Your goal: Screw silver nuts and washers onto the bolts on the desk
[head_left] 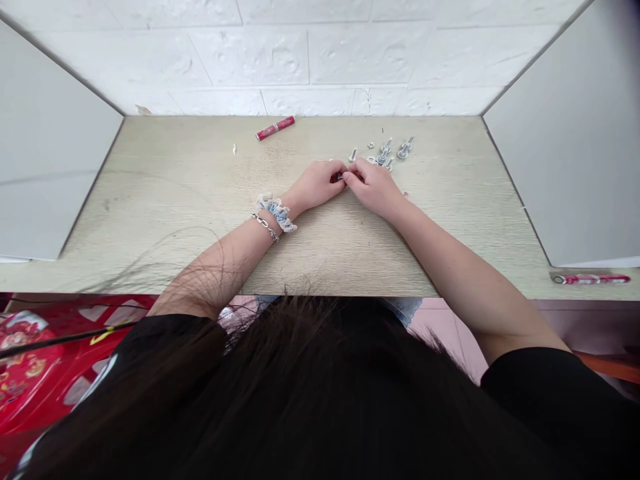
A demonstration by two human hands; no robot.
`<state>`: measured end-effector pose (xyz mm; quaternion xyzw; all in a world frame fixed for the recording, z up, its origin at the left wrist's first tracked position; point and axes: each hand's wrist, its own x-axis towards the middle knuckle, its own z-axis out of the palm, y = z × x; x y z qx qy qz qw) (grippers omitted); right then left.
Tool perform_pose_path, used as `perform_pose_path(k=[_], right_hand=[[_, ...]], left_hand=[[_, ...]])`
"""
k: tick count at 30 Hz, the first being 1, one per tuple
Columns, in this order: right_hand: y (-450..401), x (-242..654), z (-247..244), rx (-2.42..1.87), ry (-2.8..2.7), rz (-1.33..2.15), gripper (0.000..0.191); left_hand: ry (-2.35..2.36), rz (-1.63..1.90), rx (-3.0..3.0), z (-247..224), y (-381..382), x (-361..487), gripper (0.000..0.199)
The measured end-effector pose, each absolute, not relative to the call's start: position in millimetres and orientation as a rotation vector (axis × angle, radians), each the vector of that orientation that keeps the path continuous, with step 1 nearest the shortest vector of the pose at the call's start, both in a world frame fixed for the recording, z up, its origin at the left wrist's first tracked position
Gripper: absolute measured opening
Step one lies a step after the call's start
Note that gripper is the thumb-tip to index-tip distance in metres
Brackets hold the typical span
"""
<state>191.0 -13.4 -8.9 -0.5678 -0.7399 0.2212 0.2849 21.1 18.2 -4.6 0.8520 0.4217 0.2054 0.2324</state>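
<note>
My left hand (pixel 319 184) and my right hand (pixel 373 187) meet fingertip to fingertip on the pale wooden table (pixel 165 200). Between the fingers sits a small metal piece (pixel 341 176), probably a bolt or nut; most of it is hidden. Which hand carries it I cannot tell; both pinch it. Just beyond my right hand lies a loose group of several silver bolts and nuts (pixel 385 152). A frilly scrunchie (pixel 276 211) and a chain bracelet (pixel 265 227) are on my left wrist.
A red tube (pixel 275 128) lies at the back of the table near the white brick wall. Another red pen-like object (pixel 590 279) rests at the right front edge. Grey side panels (pixel 565 133) close in both sides. A red stool (pixel 35 373) stands below left.
</note>
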Motion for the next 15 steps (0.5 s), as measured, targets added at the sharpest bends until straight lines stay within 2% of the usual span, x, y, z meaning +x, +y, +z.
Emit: perform_pose_path(k=[15], right_hand=[[-13.7, 191.3, -7.1, -1.53, -1.994, 0.617, 0.014]], left_hand=[[1.149, 0.553, 2.336, -4.8, 17.2, 21.2, 0.02]])
